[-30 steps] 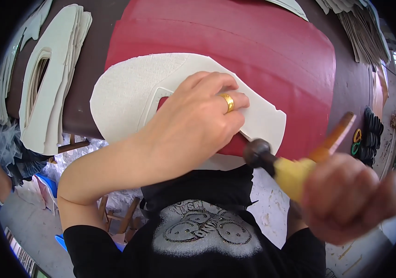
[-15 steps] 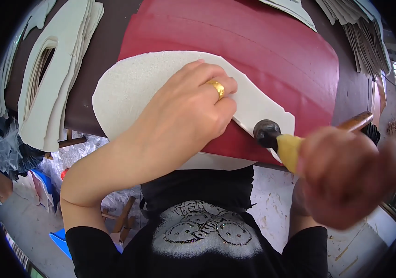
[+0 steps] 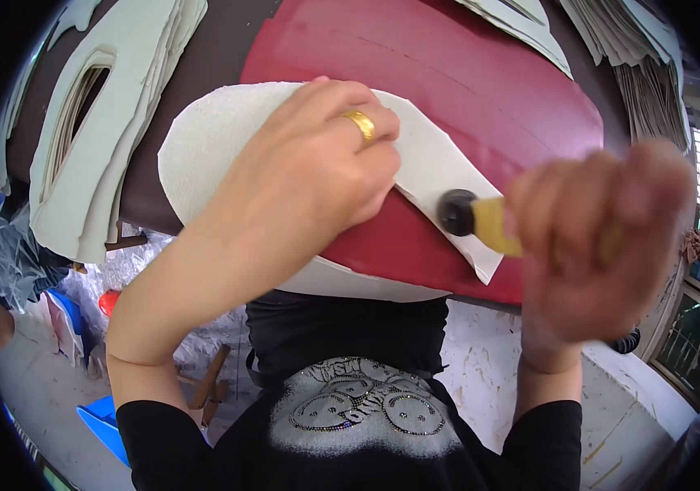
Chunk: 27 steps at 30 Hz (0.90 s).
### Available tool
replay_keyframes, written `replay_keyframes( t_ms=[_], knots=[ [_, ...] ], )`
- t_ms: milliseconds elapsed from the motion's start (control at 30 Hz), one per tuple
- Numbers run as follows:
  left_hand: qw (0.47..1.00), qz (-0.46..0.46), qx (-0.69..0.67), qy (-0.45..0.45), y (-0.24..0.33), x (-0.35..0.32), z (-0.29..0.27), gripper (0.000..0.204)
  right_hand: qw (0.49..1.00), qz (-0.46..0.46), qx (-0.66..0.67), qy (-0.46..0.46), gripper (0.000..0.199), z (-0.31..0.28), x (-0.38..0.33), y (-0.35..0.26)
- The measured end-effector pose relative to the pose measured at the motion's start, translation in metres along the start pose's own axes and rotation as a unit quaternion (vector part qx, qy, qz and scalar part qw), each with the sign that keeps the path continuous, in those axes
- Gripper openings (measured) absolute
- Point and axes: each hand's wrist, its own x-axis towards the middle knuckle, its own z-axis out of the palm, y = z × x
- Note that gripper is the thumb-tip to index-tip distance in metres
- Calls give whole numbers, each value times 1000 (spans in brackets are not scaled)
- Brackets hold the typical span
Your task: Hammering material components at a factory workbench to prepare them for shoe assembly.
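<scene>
A cream-coloured cut piece, perhaps fabric-faced leather, lies across a smooth red sheet. Its long narrow end runs down to the right, with a folded-looking edge. My left hand, wearing a gold ring, is closed with curled fingers at the inner edge of this piece; its thumb tip is hidden. In my right hand, blurred by motion, is a hammer with a round dark head and a yellow-wrapped grip. The head is over the narrow end; whether it touches cannot be told.
Stacked cream cut pieces with a long opening lie on the dark table at left. More layered pieces stand at far right, others at the top. Below the table's left side are clear plastic and a blue object.
My right hand and the hammer have risen and shifted slightly left. My left hand and the cream piece have moved a little left and up.
</scene>
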Motion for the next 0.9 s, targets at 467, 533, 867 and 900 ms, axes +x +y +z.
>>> replay_keyframes(
  t_ms=[467,533,867,900],
  knots=[
    [997,-22,76,8,-11,-3,-17,10,995,-81,-14,-60,28,18,29,17],
    [996,-35,74,20,-10,-2,-17,10,995,-80,-16,-55,28,22,32,18],
    [991,-107,35,75,-13,-17,-15,7,997,-64,-33,6,28,41,45,20],
    [990,-110,14,89,-12,-17,-14,7,997,-67,-37,14,27,44,46,22]
  ],
)
